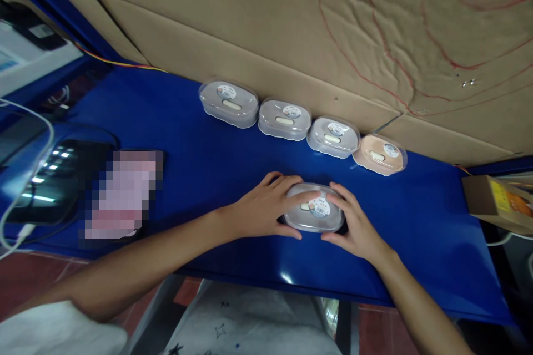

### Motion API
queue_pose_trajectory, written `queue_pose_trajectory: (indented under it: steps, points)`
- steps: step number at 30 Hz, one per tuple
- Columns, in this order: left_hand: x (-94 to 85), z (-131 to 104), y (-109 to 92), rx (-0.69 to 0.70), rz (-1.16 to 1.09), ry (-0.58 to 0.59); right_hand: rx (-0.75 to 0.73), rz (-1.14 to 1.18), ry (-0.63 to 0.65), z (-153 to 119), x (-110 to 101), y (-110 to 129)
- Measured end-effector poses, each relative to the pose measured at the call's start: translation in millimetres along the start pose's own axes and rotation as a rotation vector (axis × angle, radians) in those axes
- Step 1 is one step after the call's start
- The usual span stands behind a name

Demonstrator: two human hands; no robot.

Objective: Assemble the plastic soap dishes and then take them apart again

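An oval plastic box with a clear lid and a round label [318, 208] sits at the near middle of the blue table, between my hands. Around its left end curls my left hand [270, 205], one finger stretched across the lid near the pale oval piece. My right hand [353, 222] grips the other end, thumb at the near side and fingers at the far rim. Beyond, a row of similar boxes lines the back: three greyish ones [229, 104], [285, 120], [333, 137], and a peach one [380, 155] at the right.
Brown cardboard [250, 11] with red lines walls off the table's back. At left lie a phone with a blurred screen [125, 194], a dark glossy device [58, 183] and a white cable [25, 230]. A small cardboard box [483, 197] stands at the right edge.
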State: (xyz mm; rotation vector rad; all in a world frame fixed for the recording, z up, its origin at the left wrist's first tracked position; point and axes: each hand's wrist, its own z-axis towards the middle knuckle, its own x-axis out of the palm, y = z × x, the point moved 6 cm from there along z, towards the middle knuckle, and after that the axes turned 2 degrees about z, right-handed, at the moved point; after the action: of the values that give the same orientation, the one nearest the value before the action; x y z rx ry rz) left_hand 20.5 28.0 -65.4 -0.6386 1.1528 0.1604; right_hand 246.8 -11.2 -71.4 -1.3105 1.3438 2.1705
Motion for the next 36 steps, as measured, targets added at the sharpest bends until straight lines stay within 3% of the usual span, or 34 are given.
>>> queue_pose_trajectory:
  steps: [14, 26, 36]
  points:
    - [-6.5, 0, -11, 0.029, -0.031, -0.045, -0.049, 0.061, -0.050, -4, -8, 2]
    - [-4.3, 2, -7, -0.001, -0.057, -0.017, -0.052, -0.033, -0.065, 0, -4, 7]
    - [-7.0, 1, -4, 0.006, -0.148, -0.042, -0.036, 0.021, -0.077, 3, -4, 3]
